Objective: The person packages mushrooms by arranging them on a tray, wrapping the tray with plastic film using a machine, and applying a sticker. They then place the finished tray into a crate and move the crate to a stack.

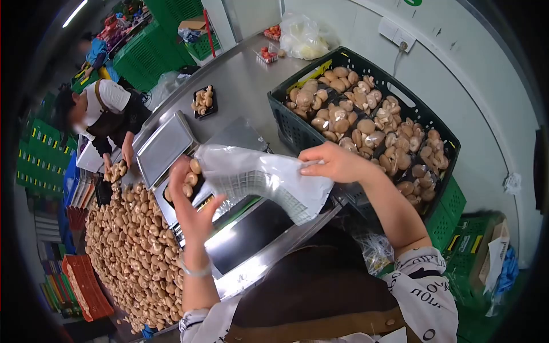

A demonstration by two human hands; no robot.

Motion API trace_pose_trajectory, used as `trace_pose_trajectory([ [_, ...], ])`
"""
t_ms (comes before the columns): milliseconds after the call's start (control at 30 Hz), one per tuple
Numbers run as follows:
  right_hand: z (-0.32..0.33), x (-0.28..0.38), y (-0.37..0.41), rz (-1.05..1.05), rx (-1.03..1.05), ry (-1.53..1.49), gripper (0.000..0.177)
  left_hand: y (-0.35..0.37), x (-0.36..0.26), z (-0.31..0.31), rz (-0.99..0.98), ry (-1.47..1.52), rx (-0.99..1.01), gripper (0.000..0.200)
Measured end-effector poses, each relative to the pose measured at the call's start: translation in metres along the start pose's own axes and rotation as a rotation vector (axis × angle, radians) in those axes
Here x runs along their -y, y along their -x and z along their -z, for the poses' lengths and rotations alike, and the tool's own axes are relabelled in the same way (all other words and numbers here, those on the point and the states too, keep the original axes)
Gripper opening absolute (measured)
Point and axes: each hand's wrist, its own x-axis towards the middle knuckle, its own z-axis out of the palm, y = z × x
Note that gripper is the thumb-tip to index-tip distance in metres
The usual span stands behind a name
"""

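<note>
My right hand pinches the right end of a clear plastic film, which stretches in front of me over the wrapping machine. At the film's left end is my left hand, its thumb spread apart and its fingers at a dark tray of brown mushrooms. The fingers partly cover that tray, so how firmly they hold it is hard to see. Just behind my left hand lies the metal plate of a scale.
A dark green crate of packed mushrooms stands at right. A mushroom tray and small red-fruit packs lie on the steel table. Loose mushrooms are heaped at left. A co-worker handles mushrooms beyond the heap.
</note>
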Motion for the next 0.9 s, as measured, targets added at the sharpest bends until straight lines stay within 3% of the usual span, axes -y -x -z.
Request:
trace_pose_trajectory([
  [33,0.004,0.006,0.005,0.013,0.050,0.011,0.029,-0.011,-0.003,0.003,-0.007,-0.123,0.055,0.096],
  [67,0.009,0.011,0.010,0.029,0.092,0.026,0.029,-0.011,0.008,0.003,0.093,-0.034,0.198,0.096],
  [133,0.015,0.006,0.021,-0.001,0.033,0.047,0.030,-0.002,0.017,-0.013,0.286,0.491,0.361,0.091],
  [167,0.014,0.004,0.029,-0.023,0.006,0.050,0.030,0.005,0.016,-0.020,0.400,0.556,0.396,0.078],
  [267,0.010,0.004,0.047,-0.131,-0.260,-0.436,0.033,0.013,0.007,-0.035,0.484,0.620,0.214,0.066],
  [300,0.007,-0.012,0.051,-0.078,-0.445,-0.512,0.042,0.012,0.000,-0.032,0.540,0.579,0.201,0.059],
  [400,-0.016,-0.014,0.082,-0.164,-0.756,-0.691,0.055,0.014,-0.006,-0.041,0.452,0.574,0.035,0.063],
  [500,-0.073,-0.034,0.092,-0.095,-0.882,-0.576,0.067,0.021,0.024,-0.041,0.498,0.745,0.137,0.067],
  [600,-0.093,-0.039,0.091,-0.053,-0.987,-0.506,0.063,0.025,0.016,-0.055,0.430,0.467,0.059,0.067],
  [667,-0.087,-0.028,0.097,-0.009,-1.060,-0.576,0.062,0.024,-0.014,-0.048,0.460,0.348,0.141,0.067],
  [700,-0.082,-0.021,0.100,0.008,-1.056,-0.576,0.053,0.026,-0.017,-0.045,0.437,0.277,0.150,0.067],
  [800,-0.076,-0.031,0.107,-0.033,-0.960,-0.183,0.042,0.035,-0.007,-0.044,0.473,0.302,0.170,0.049],
  [867,-0.075,-0.030,0.110,-0.062,-0.842,-0.365,0.036,0.037,0.017,-0.040,0.528,0.404,0.251,0.039],
  [900,-0.075,-0.022,0.109,-0.057,-0.789,-0.459,0.038,0.041,0.015,-0.040,0.622,0.508,0.196,0.030],
])
